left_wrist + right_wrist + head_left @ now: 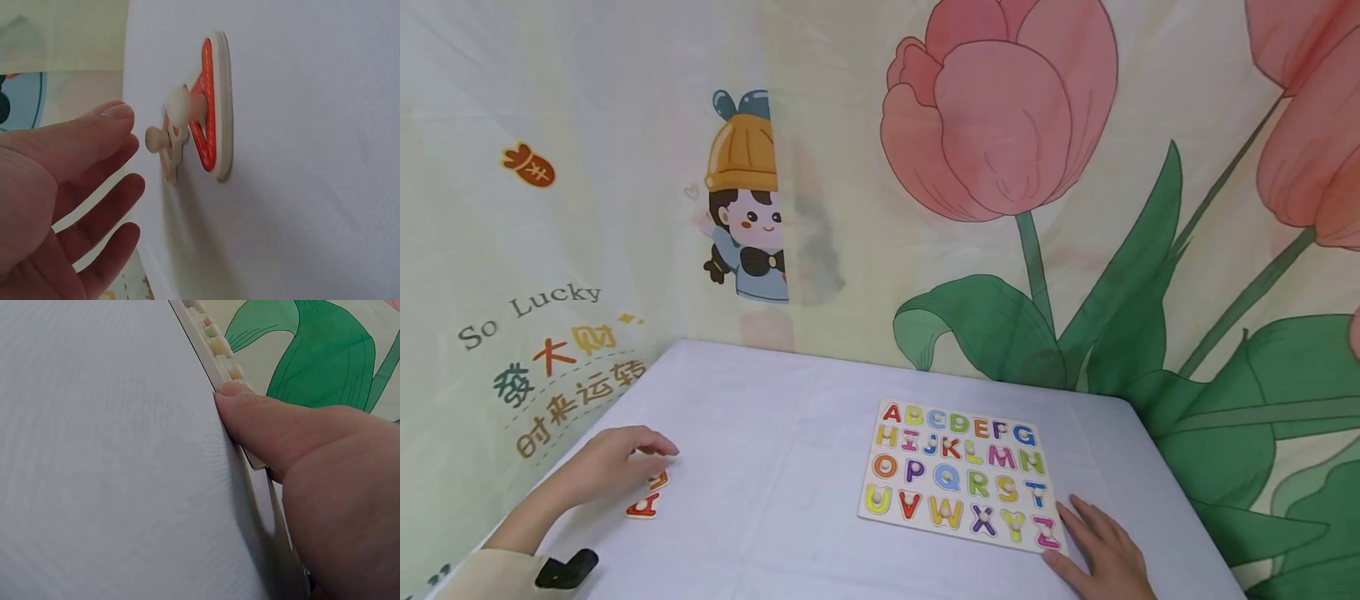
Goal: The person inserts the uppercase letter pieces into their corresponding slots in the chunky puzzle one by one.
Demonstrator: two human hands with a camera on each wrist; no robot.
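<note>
In the head view my left hand (617, 462) hovers at the table's left side, fingers loosely bent and holding nothing. Just below its fingertips lie a red letter piece (642, 506) and a smaller-looking orange letter piece (658, 480), partly covered by the hand. Both carry pale round knobs, as the left wrist view shows; a gap separates the fingers (122, 115) from the red piece (211, 106). On the right, a wooden alphabet puzzle board (868, 492) lies flat. My right hand (1105, 546) touches its near right corner, thumb (256, 419) against the near edge, other fingers extended beside the right edge.
A white cloth covers the table (760, 467). Behind it hangs a printed curtain (842, 167) with tulips and a cartoon figure, close to the table's far edge. Colored letters fill the board in several rows.
</note>
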